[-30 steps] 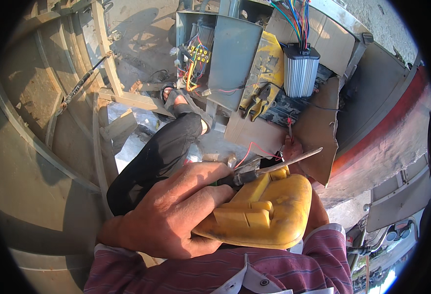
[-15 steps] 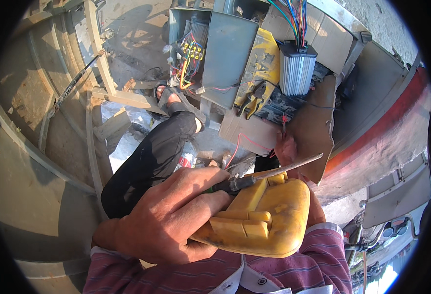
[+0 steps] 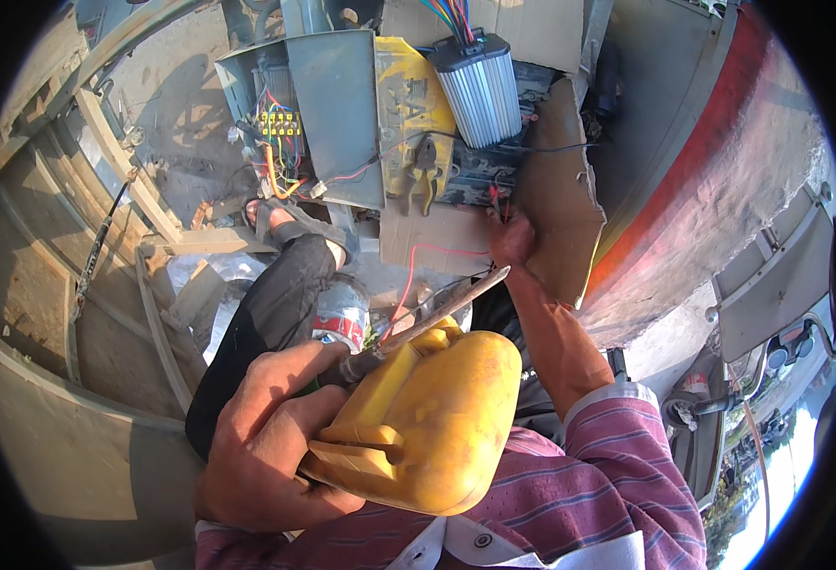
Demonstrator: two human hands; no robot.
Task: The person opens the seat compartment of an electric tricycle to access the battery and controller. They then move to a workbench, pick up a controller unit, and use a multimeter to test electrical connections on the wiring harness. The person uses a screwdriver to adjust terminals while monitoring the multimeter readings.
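My left hand is closed round a yellow-cased multimeter, its back turned up. Along the top of the case lies a screwdriver, its dark handle held in the same hand and its worn blade pointing up and right. My right hand, reaching forward beside a cardboard flap, has its fingers closed on a red-tipped test lead at a dark, dirty block. What the tip touches is too small to tell. A red wire runs from that hand toward the multimeter.
A finned silver controller box with coloured wires stands beyond the right hand. Pliers lie by a yellow plate. Further left is an open metal box with a yellow terminal block. A metal frame stands left, a red-edged panel right.
The view has shifted, so the surroundings sit further left. Both hands keep their holds, and the multimeter with the screwdriver appears further left; more of the right forearm shows.
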